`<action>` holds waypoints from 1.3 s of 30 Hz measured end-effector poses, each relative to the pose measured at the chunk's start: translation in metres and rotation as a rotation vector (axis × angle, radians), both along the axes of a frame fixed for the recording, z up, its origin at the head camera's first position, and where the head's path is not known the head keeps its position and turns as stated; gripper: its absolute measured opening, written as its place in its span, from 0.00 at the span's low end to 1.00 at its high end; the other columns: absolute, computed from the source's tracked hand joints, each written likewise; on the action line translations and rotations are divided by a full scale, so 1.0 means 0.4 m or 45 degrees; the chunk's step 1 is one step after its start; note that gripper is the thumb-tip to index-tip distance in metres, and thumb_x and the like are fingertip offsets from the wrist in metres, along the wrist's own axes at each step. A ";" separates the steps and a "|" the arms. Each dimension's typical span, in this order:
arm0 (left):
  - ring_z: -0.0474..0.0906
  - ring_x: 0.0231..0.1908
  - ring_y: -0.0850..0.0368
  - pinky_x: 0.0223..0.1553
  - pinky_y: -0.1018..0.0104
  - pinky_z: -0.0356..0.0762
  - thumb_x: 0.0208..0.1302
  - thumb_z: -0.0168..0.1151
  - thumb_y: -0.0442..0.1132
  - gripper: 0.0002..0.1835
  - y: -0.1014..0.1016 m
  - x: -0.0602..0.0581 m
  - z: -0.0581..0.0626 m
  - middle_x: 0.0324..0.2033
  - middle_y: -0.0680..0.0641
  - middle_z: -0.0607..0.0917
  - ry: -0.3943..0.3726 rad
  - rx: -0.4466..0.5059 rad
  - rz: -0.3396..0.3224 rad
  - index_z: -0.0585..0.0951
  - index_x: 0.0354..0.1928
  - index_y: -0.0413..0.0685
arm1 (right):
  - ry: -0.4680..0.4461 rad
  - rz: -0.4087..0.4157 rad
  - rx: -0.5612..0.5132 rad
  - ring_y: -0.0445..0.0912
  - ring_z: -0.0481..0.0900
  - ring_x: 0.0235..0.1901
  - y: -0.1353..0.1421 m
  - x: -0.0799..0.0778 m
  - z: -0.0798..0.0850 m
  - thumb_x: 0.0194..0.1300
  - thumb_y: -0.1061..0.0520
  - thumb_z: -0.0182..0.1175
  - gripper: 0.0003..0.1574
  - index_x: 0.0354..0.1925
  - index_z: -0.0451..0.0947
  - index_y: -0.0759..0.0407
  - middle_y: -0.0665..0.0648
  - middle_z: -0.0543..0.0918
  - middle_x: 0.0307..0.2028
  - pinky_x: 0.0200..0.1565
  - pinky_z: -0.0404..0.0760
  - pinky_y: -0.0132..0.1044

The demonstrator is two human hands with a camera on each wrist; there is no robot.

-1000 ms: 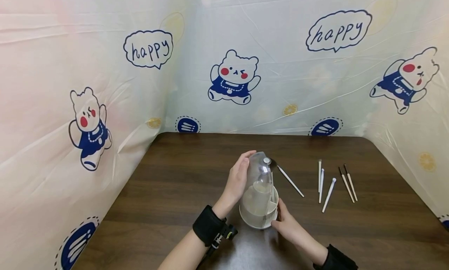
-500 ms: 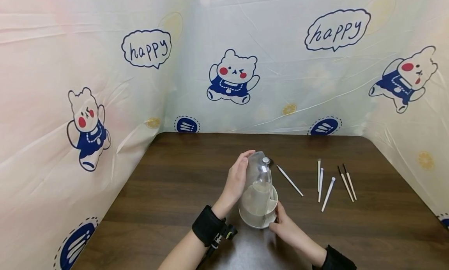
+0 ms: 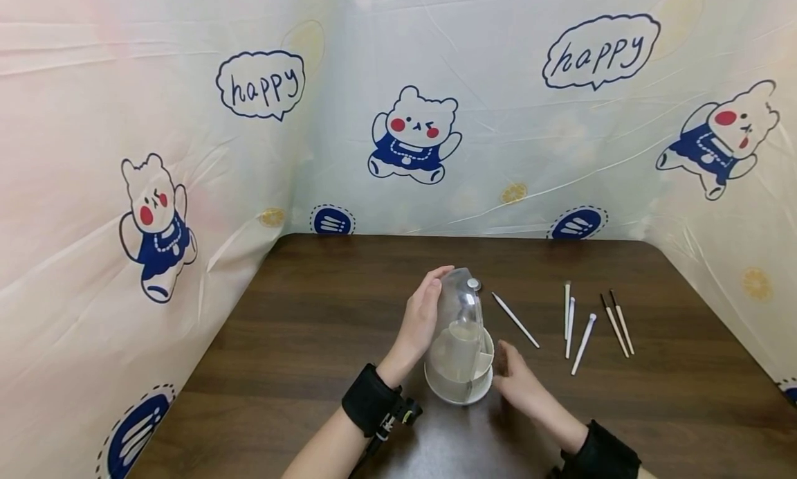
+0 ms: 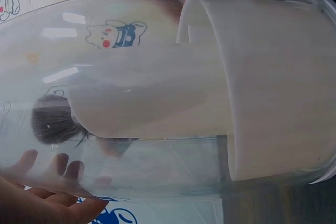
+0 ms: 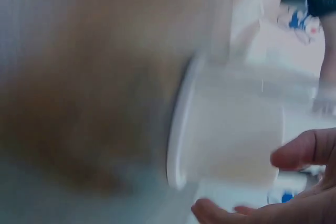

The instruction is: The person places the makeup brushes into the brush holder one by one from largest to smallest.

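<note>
A makeup brush holder (image 3: 454, 375) stands upright on the table, with a white compartmented cup inside a clear domed cover (image 3: 451, 302). A round knob (image 3: 474, 284) sits high on the cover's right side. My left hand (image 3: 418, 323) holds the cover from the left, its fingers (image 4: 60, 169) curved around the back in the left wrist view. Through the clear plastic there, a dark-bristled brush head (image 4: 55, 120) shows. My right hand (image 3: 519, 382) is beside the holder's base (image 5: 178, 140), apart from it, fingers and thumb spread with nothing between them.
A thin white brush (image 3: 515, 320) lies just right of the holder. Farther right are several white-handled brushes, including a light-tipped one (image 3: 583, 344) and a dark-tipped pair (image 3: 618, 324). A printed curtain (image 3: 486, 119) surrounds the brown table (image 3: 299, 313) at the back and sides.
My right hand has let go of the holder's lower right side and moved slightly right, its fingers parting from the base. My left hand and the holder stay in place.
</note>
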State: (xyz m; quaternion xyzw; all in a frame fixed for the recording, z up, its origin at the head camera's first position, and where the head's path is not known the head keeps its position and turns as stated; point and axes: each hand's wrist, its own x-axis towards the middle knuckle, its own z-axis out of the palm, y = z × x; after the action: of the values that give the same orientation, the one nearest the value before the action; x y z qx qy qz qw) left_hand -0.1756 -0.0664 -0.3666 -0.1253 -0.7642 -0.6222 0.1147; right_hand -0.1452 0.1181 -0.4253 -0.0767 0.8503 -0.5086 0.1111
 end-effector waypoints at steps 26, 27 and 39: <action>0.67 0.66 0.45 0.67 0.46 0.62 0.74 0.33 0.47 0.25 -0.001 -0.004 -0.004 0.63 0.41 0.74 -0.011 -0.015 0.002 0.71 0.63 0.45 | 0.000 -0.431 0.355 0.35 0.75 0.23 0.380 -0.274 0.033 0.61 0.56 0.51 0.26 0.43 0.77 0.81 0.56 0.85 0.21 0.30 0.70 0.31; 0.67 0.66 0.45 0.67 0.45 0.62 0.74 0.33 0.47 0.25 -0.001 -0.004 -0.004 0.63 0.41 0.74 -0.011 -0.014 0.002 0.71 0.63 0.45 | 0.003 -0.449 0.372 0.36 0.74 0.23 0.386 -0.275 0.031 0.60 0.56 0.52 0.24 0.40 0.78 0.80 0.53 0.84 0.19 0.30 0.69 0.31; 0.67 0.66 0.45 0.67 0.46 0.61 0.74 0.33 0.48 0.25 -0.002 -0.003 -0.002 0.64 0.41 0.74 -0.024 -0.013 -0.003 0.70 0.63 0.45 | -0.064 -0.458 0.703 0.67 0.74 0.39 0.413 -0.290 -0.008 0.63 0.50 0.50 0.29 0.29 0.77 0.78 0.79 0.77 0.40 0.41 0.75 0.48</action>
State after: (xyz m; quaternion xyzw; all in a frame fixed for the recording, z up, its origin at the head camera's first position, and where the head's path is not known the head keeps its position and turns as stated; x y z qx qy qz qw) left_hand -0.1769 -0.0670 -0.3676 -0.1207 -0.7683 -0.6196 0.1061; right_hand -0.2612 0.2835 -0.4287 0.1202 0.9530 -0.2723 0.0570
